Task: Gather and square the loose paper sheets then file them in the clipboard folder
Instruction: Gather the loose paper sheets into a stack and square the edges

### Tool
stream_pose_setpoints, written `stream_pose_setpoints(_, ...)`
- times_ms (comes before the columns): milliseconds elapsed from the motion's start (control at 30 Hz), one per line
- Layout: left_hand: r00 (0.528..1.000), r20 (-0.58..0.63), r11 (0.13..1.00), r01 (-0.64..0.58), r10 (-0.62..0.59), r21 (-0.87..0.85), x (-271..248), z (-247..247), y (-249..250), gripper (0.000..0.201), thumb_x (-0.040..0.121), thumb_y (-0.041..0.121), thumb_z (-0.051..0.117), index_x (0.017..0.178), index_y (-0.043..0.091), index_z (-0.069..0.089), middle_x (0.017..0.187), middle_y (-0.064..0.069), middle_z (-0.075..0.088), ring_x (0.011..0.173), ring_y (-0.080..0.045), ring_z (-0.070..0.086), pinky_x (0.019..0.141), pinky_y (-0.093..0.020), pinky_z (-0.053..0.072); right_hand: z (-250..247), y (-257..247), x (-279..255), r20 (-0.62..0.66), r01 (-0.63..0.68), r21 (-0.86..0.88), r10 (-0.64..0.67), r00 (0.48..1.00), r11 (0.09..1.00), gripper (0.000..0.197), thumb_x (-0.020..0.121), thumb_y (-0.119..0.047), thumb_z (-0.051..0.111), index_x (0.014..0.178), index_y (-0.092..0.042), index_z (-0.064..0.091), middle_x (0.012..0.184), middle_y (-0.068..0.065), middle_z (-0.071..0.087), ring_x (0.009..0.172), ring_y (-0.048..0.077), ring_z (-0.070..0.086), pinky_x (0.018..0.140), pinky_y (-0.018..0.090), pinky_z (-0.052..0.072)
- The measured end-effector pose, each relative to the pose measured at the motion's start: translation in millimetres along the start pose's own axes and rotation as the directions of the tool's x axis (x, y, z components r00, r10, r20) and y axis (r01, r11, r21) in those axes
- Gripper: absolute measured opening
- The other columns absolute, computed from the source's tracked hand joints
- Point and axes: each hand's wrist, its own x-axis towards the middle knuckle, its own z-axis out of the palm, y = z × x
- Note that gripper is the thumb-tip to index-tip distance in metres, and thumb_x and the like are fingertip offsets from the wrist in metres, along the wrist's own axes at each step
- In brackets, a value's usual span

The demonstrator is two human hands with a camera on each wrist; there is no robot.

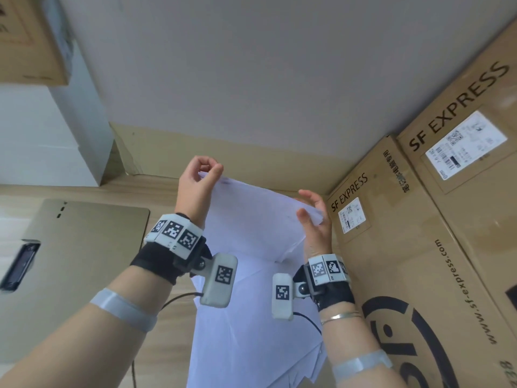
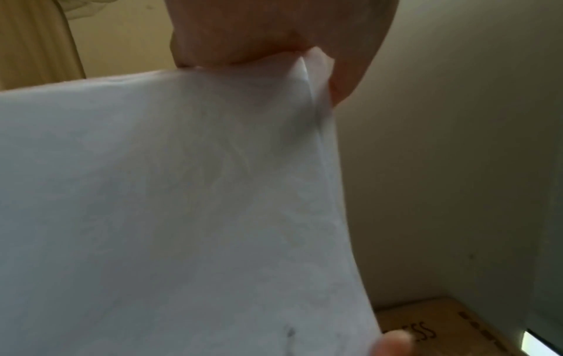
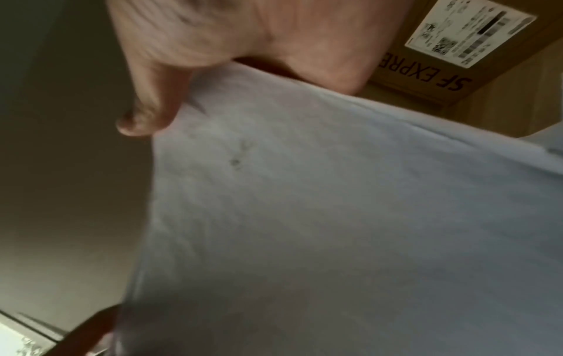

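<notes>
Figure: squaring a sheaf of loose paper held upright over a wooden desk (image 1: 156, 189), with 2 hands at its top corners.

Far left, the clipboard folder (image 1: 84, 261) lies flat and closed on the desk, its dark clip (image 1: 19, 266) at the near-left edge; it is well apart from the paper and not yet in use.

Left of centre, the left hand (image 1: 197, 186) pinches the upper left corner of the paper sheets (image 1: 251, 219) between thumb and curled fingers; the left wrist view shows the corner crumpled slightly under the fingers (image 2: 243, 36).

Centre, the sheets hang from both hands, fanned and uneven, with several lower edges stepped out of line near the bottom of the head view. Whether they touch the desk cannot be told.

Right of centre, the right hand (image 1: 314, 219) holds the upper right corner, thumb (image 3: 152, 106) in front and fingers loosely spread behind.

Far right, stacked SF Express cartons (image 1: 419, 219) stand close beside the right hand.

Technique, as a judgement: loosen both pinches so the sheets can slide, tap the lower edge on the desk, then turn the sheaf and tap a long edge. A tight grip would likely lock the misalignment and crease the corners.
</notes>
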Motion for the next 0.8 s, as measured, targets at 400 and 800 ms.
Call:
stream_pose_setpoints(400, 0.995, 0.101, 0.969, -0.034, 0.010, 0.244, -6.9, -17.5, -29.6, 0.056, 0.076, -0.002, 0.066, 0.099, 0.047, 0.054, 0.081, 0.013, 0.063, 0.080, 0.013, 0.056, 0.086, -0.021, 0.043, 0.7, 3.3, 13.9, -0.042, 0.107, 0.101, -0.103, 0.994, 0.989, 0.047, 0.069, -0.058, 0.067, 0.099, -0.024, 0.054, 0.086, -0.002, 0.067, 0.084, 0.012, 0.064, 0.080, 0.022, 0.050)
stream_pose_setpoints(800, 0.995, 0.097, 0.994, 0.008, -0.018, 0.112, -2.5, -9.9, -25.9, 0.025, 0.076, -0.004, 0.068, 0.075, 0.021, 0.064, 0.071, 0.008, 0.067, 0.060, 0.005, 0.060, 0.062, -0.010, 0.049, -17.1, 59.4, 15.8, -0.013, -0.342, -0.169, 0.345, 0.939, 0.924, 0.039, 0.073, 0.007, 0.072, 0.109, 0.002, 0.058, 0.095, 0.003, 0.063, 0.063, -0.010, 0.063, 0.056, 0.001, 0.048)
